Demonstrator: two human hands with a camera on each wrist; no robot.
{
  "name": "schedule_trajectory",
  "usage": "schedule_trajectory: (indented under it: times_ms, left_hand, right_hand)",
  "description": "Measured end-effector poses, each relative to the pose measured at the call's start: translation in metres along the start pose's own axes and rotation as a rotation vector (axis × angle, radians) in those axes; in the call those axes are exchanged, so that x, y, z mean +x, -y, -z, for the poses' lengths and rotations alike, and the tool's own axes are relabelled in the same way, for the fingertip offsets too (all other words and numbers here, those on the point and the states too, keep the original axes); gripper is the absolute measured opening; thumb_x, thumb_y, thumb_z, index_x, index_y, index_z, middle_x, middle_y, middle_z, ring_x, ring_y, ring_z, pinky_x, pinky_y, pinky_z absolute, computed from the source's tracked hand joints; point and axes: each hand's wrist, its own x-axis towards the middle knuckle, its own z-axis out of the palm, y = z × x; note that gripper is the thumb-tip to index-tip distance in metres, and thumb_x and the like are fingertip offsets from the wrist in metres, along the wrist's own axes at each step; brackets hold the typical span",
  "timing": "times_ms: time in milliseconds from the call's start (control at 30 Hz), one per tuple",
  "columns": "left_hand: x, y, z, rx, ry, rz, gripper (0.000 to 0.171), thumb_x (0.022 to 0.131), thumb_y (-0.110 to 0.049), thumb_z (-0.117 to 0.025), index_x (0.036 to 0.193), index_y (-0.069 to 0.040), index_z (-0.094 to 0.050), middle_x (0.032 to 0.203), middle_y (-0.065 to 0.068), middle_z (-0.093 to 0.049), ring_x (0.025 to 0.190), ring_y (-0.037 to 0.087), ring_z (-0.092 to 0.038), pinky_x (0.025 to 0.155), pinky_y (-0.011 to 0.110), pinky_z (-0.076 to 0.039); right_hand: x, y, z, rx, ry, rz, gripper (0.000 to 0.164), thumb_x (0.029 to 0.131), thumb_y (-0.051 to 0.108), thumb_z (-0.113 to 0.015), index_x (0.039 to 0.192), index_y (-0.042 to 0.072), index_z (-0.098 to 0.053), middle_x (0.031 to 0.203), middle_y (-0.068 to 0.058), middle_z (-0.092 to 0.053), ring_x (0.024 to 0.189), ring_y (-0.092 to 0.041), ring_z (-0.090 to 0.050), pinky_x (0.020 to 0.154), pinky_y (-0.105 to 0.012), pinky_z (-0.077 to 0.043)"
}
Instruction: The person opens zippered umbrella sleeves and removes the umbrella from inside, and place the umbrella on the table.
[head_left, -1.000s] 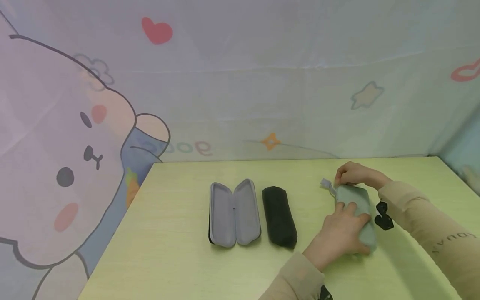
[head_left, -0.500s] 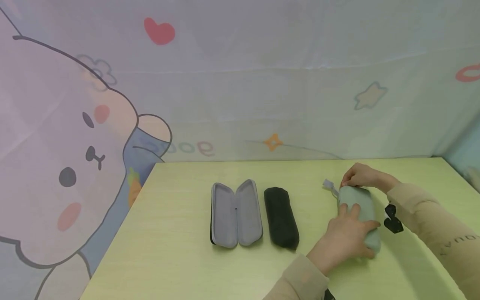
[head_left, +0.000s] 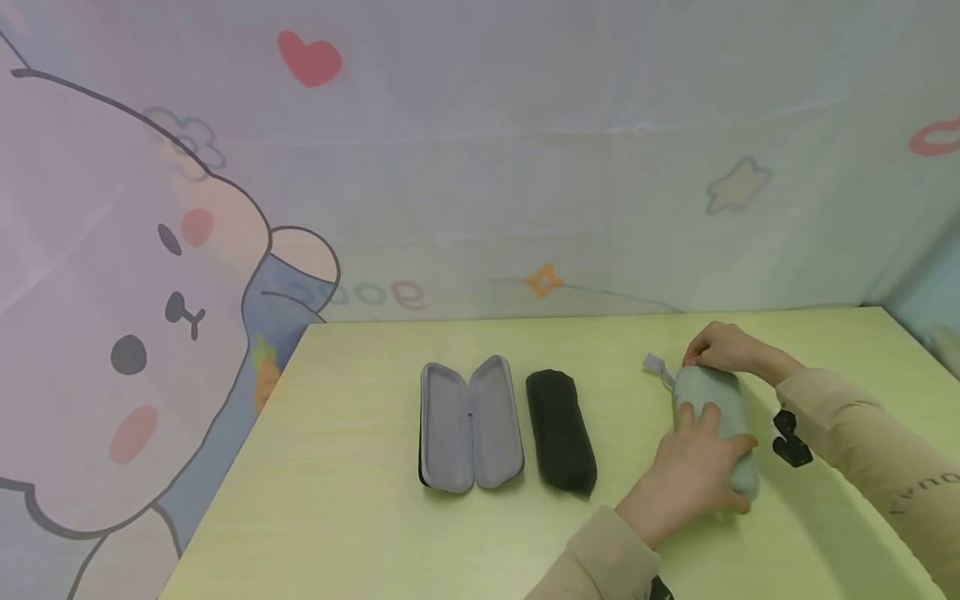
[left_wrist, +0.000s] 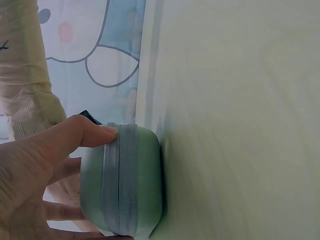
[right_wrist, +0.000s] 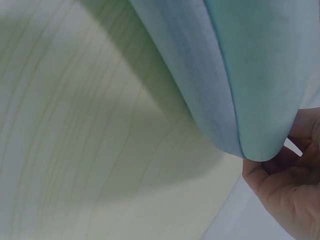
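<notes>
A mint-green zippered glasses case [head_left: 708, 385] lies lengthwise on the right of the table, a grey strap [head_left: 658, 367] at its far left corner. My left hand [head_left: 693, 467] grips it from the near end, its fingers spread over the top. In the left wrist view, the left thumb [left_wrist: 95, 134] presses on the grey zipper band [left_wrist: 120, 182], which looks closed at this end. My right hand [head_left: 731, 347] pinches at the case's far end; what lies between those fingertips is hidden. From the right wrist, the right fingers [right_wrist: 257, 175] touch the case's rounded end.
Left of the case, a black soft pouch [head_left: 561, 433] lies on the pale yellow table [head_left: 360, 533]. Beside it is an unfolded case with grey lining [head_left: 446, 429]. A printed cloth backdrop [head_left: 480, 167] hangs behind the table.
My right hand has shifted slightly to the right along the case's far end. The green case and my left hand have moved a little right too. The other items stay put.
</notes>
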Motion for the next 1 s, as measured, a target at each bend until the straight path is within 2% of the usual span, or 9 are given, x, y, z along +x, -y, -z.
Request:
schedule_trajectory:
  times_ms: [267,667,1000]
  left_hand:
    - [0.001,-0.002,0.002,0.003,0.01,0.003,0.062,0.072,-0.062,-0.073,0.128,-0.05,-0.052,0.13,-0.005,-0.044,0.121,0.018,-0.04,0.061,0.017,-0.045]
    - [0.0,0.0,0.0,0.011,-0.04,-0.004,0.06,0.071,-0.062,-0.074,0.126,-0.049,-0.054,0.122,-0.005,-0.046,0.115,0.017,-0.042,0.059,0.016,-0.043]
    - [-0.001,0.0,-0.001,0.026,-0.036,-0.011,0.059,0.072,-0.062,-0.073,0.127,-0.049,-0.054,0.123,-0.006,-0.046,0.116,0.017,-0.042,0.06,0.016,-0.044]
  right_hand:
    - [-0.004,-0.003,0.0,0.014,-0.027,-0.011,0.017,0.09,0.009,-0.062,0.089,-0.002,-0.074,0.083,-0.013,-0.073,0.069,-0.013,-0.059,0.06,-0.028,-0.046]
    - [-0.009,-0.006,-0.001,-0.034,-0.08,-0.017,0.017,0.089,0.009,-0.062,0.087,-0.003,-0.074,0.082,-0.015,-0.072,0.068,-0.013,-0.058,0.059,-0.027,-0.046]
    - [-0.014,-0.009,-0.001,0.0,-0.083,-0.029,0.017,0.089,0.008,-0.061,0.087,-0.004,-0.073,0.083,-0.017,-0.072,0.069,-0.014,-0.059,0.059,-0.028,-0.046]
